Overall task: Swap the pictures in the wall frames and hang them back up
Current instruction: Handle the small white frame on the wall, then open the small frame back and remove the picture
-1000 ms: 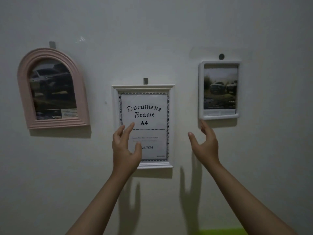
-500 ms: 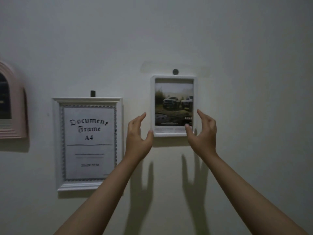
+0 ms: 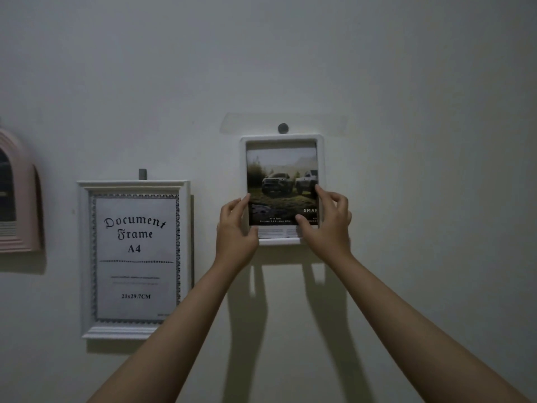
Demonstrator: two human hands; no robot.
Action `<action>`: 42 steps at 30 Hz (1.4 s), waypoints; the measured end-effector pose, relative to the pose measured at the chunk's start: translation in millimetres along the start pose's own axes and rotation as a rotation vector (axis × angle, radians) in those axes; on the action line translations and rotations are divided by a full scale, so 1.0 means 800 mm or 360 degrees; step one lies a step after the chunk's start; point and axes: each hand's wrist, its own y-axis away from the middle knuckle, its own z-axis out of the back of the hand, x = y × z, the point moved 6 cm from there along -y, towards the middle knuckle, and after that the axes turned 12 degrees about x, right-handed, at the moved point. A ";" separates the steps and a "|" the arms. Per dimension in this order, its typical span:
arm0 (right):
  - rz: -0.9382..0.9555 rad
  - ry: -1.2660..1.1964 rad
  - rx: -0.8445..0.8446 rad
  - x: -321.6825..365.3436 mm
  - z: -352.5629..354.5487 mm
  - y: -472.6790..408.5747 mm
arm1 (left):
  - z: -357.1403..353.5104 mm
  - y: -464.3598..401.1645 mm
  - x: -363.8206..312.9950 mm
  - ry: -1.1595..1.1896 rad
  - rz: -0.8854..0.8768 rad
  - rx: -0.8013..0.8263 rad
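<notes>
A small white frame (image 3: 281, 139) with a picture of two trucks hangs on the wall from a round grey hook (image 3: 282, 128). My left hand (image 3: 234, 228) grips its lower left edge and my right hand (image 3: 328, 225) grips its lower right edge, thumbs lying over the picture. To the left hangs a larger white frame (image 3: 133, 185) holding a sheet that reads "Document Frame A4". At the far left edge a pink arched frame (image 3: 24, 199) is partly cut off.
The white wall (image 3: 406, 199) is bare to the right of the small frame and above all frames. A strip of clear tape (image 3: 319, 123) lies across the wall behind the round hook. A small grey hook (image 3: 142, 174) sticks up above the A4 frame.
The view swung right from the A4 frame to the small truck frame. Both hands rose from open in front of the wall and closed on the small frame's lower edges.
</notes>
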 end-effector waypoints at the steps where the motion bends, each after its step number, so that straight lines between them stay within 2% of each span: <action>1: -0.0008 -0.0030 -0.0003 0.000 0.001 0.000 | 0.002 0.000 -0.002 0.0009 -0.0003 0.0008; 5: -0.0022 -0.0155 -0.0017 0.002 0.008 0.001 | 0.012 0.001 -0.007 0.0049 -0.0065 0.0017; 12: 0.0174 -0.0305 -0.0081 0.023 0.014 0.019 | 0.032 0.028 -0.010 0.0093 -0.0106 -0.0036; 21: 0.0114 -0.0701 -0.0157 0.065 -0.006 0.142 | 0.065 0.149 0.033 0.0222 0.0026 0.0108; 26: -0.0121 -0.0794 -0.0041 0.091 -0.076 0.253 | 0.119 0.253 0.084 0.0226 0.0186 0.0267; 34: -0.0623 -0.0819 0.0043 0.151 -0.197 0.456 | 0.219 0.443 0.180 0.0208 0.0598 0.0599; 42: -0.1099 -0.0957 0.0112 0.222 -0.266 0.598 | 0.285 0.590 0.233 0.0267 0.1046 0.0804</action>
